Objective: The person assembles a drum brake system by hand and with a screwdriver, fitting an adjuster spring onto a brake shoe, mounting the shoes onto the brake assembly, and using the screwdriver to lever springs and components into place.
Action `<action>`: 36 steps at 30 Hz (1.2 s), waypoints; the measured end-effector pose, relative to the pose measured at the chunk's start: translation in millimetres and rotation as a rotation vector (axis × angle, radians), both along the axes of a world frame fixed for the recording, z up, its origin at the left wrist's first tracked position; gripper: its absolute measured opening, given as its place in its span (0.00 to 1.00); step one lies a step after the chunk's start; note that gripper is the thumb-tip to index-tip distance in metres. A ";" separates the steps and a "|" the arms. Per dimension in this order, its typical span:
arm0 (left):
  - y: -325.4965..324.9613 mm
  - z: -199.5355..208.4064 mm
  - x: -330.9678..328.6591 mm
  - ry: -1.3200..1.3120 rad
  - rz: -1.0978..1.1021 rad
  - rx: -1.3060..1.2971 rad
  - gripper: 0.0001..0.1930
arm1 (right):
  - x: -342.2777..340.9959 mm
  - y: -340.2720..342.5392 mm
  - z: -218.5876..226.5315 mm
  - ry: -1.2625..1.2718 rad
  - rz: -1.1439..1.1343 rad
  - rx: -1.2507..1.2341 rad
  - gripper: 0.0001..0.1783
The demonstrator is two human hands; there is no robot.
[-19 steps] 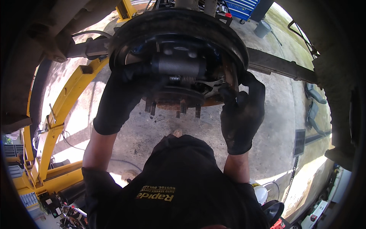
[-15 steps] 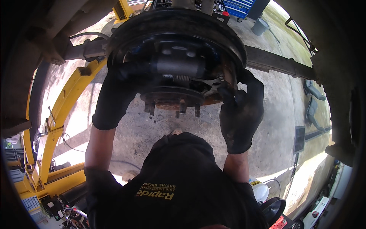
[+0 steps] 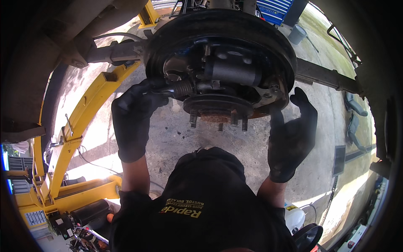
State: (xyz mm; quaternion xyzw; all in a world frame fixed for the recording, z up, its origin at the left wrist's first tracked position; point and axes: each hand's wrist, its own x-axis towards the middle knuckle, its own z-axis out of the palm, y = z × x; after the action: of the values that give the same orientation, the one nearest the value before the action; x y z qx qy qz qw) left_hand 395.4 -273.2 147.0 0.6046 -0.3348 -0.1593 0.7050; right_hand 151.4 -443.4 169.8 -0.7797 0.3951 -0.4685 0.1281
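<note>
Both hands wear black gloves and are raised to a drum brake assembly, whose dark round backing plate (image 3: 168, 38) fills the upper middle. My left hand (image 3: 133, 115) is closed at the plate's lower left, fingers pinching a shiny metal end in line with a coil spring (image 3: 183, 89). Right of the spring are a grey wheel cylinder (image 3: 233, 72) and, below it, a hub flange (image 3: 216, 103) with threaded studs. My right hand (image 3: 294, 136) is at the lower right, thumb and index finger apart. Its thumb is beside a metal lever (image 3: 265, 96) and the brown-edged brake shoe (image 3: 283, 90); contact is unclear.
A yellow lift arm (image 3: 84, 113) slants along the left. Dark axle beams (image 3: 325, 77) extend from both sides of the plate. Behind are a blue tool cabinet (image 3: 275, 9) and a grey bucket (image 3: 297, 34). Concrete floor (image 3: 201, 138) shows below.
The brake assembly sits farther right in view. My left hand has drawn down and left from the cylinder, with the spring now at its fingertips. My right hand's fingers have spread off the shoe.
</note>
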 end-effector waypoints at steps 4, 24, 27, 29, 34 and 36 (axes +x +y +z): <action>25.6 -15.7 -9.9 -0.063 0.053 -0.176 0.13 | -2.5 29.4 7.8 -0.019 0.162 -0.125 0.20; 51.7 -73.2 -85.2 0.378 -0.193 -0.232 0.18 | 12.0 58.6 -18.2 -0.130 0.773 0.974 0.13; 37.5 -85.9 -98.4 0.589 -0.157 -0.314 0.14 | 5.8 50.4 -24.8 -0.221 0.745 1.170 0.12; 34.6 -92.4 -109.3 0.795 -0.089 -0.317 0.15 | 2.8 49.5 -31.6 -0.257 0.717 1.179 0.13; 35.5 -89.0 -109.8 0.768 -0.115 -0.327 0.16 | 6.0 48.5 -35.4 -0.054 0.658 0.959 0.12; 38.1 -87.7 -108.6 0.764 -0.101 -0.300 0.16 | 3.6 46.9 -36.8 0.015 0.640 0.889 0.11</action>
State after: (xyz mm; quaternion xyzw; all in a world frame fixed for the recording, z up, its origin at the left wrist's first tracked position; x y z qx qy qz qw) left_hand 286.7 -235.1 59.3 0.3754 -0.0978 -0.3563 0.8500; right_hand 155.0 -396.5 133.0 -0.7351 0.2987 -0.1887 0.5786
